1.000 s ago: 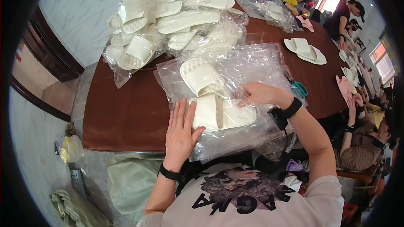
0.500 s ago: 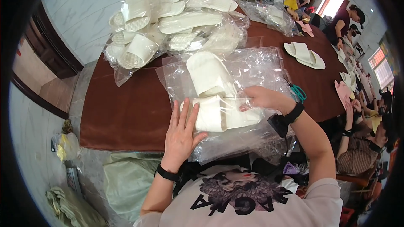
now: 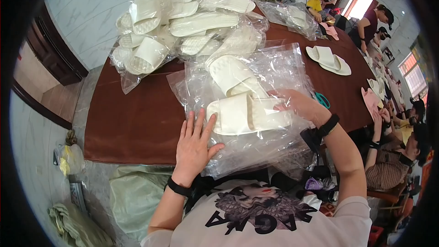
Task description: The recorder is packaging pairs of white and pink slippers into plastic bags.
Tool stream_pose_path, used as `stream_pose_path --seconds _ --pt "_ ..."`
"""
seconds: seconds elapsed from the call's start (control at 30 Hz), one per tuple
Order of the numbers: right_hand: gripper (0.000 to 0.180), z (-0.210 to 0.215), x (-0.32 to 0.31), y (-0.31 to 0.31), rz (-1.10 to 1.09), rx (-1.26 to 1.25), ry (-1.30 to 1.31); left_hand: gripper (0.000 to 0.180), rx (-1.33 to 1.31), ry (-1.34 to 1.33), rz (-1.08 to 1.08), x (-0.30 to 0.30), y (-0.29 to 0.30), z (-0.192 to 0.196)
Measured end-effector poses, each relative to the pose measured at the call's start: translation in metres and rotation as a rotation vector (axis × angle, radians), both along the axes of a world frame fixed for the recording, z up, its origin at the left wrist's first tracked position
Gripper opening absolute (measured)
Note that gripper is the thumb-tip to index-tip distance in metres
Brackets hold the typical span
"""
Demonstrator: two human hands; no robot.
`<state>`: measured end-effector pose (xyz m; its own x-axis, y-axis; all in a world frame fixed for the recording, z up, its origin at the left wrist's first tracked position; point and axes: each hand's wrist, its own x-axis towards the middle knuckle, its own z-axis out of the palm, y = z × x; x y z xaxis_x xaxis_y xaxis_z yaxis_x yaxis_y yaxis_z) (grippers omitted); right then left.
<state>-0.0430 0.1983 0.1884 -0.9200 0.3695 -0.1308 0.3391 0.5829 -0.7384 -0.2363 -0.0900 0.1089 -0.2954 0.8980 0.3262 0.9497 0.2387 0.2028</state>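
The left hand (image 3: 194, 148) lies flat, fingers spread wide, palm down on the near edge of a clear plastic bag (image 3: 274, 71) spread over the brown table (image 3: 132, 123). It grips nothing; its fingertips touch the heel end of a cream slipper (image 3: 247, 115) that lies crosswise inside the plastic. The right hand (image 3: 299, 105), at 3 o'clock of that slipper, rests on its toe end, under or against the film; whether its fingers close on the slipper cannot be told. A second cream slipper (image 3: 233, 75) lies at 12 o'clock of the first, touching it, pointing toward 11 o'clock.

At 11 o'clock of the bag, a heap of bagged slippers (image 3: 183, 23) covers the far table end. At 2 o'clock, well apart, a loose pair of white slippers (image 3: 328, 59) lies bare on the table. A teal-handled pair of scissors (image 3: 323, 100) sits just beside the right wrist. Other people (image 3: 393, 155) sit along the table's right edge. A pale green sack (image 3: 137, 192) hangs below the near table edge at 7 o'clock.
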Motion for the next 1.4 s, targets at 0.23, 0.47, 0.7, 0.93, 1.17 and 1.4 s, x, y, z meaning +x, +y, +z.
stream_pose_path --seconds 0.23,0.47,0.7,0.93,1.17,1.4 --pt "0.056 0.017 0.013 0.004 -0.152 -0.420 0.076 0.078 0.013 -0.002 0.004 -0.001 -0.001 -0.005" --pt "0.053 0.042 0.051 0.027 -0.193 -0.170 0.114 0.076 0.005 0.010 0.014 0.001 0.000 -0.004" --pt "0.050 0.052 0.110 0.060 -0.292 -0.181 0.098 0.072 0.007 0.009 0.009 0.002 0.002 -0.003" --pt "0.053 0.069 0.147 0.084 -0.345 -0.229 -0.076 0.070 -0.028 0.010 -0.006 0.003 0.002 -0.002" --pt "0.051 0.104 0.135 0.091 -0.187 0.037 -0.204 0.071 -0.038 -0.012 -0.027 0.001 -0.001 0.001" --pt "0.049 0.123 0.119 0.074 -0.159 0.237 -0.186 0.055 -0.019 -0.101 -0.065 -0.019 -0.006 0.044"
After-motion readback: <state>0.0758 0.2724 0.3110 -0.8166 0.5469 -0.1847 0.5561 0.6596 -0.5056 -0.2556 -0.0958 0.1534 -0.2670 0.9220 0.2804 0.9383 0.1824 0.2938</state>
